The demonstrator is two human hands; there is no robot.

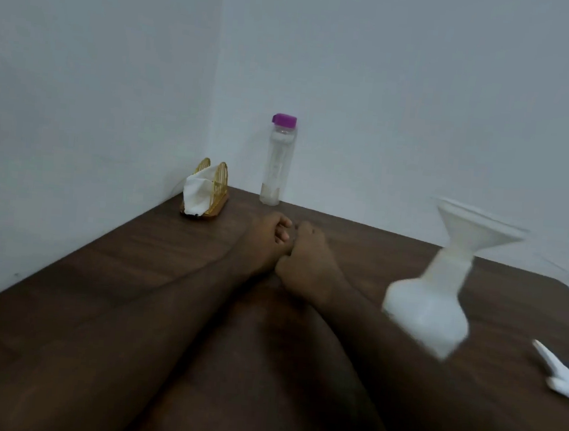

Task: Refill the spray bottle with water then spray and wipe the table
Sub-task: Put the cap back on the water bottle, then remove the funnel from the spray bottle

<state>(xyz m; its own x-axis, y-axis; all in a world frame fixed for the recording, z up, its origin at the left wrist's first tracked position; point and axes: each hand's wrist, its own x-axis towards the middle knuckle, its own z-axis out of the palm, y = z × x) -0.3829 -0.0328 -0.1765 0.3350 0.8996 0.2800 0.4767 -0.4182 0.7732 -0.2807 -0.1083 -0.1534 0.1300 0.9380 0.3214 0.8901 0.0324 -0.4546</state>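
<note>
Presently both hands sit mid-worktop (99,268) — left hand (267,238) and right hand (310,262) touching, fingers curled; whether anything small is pinched between them I cannot tell. Spray bottle (430,307) stands to the right, near the right forearm, funnel (478,225) seated in its neck; blurred, looks tilted. Judged: thin pale plastic, light while empty, top-heavy with the funnel — steady it low on the body, not by the neck. Spray head (568,374) lies just beyond it. Water bottle (278,160) upright at the far wall, purple cap (284,119) on, fill level unclear: stiff, smooth, probably slick; grip mid-barrel, twist the cap with the other hand
</note>
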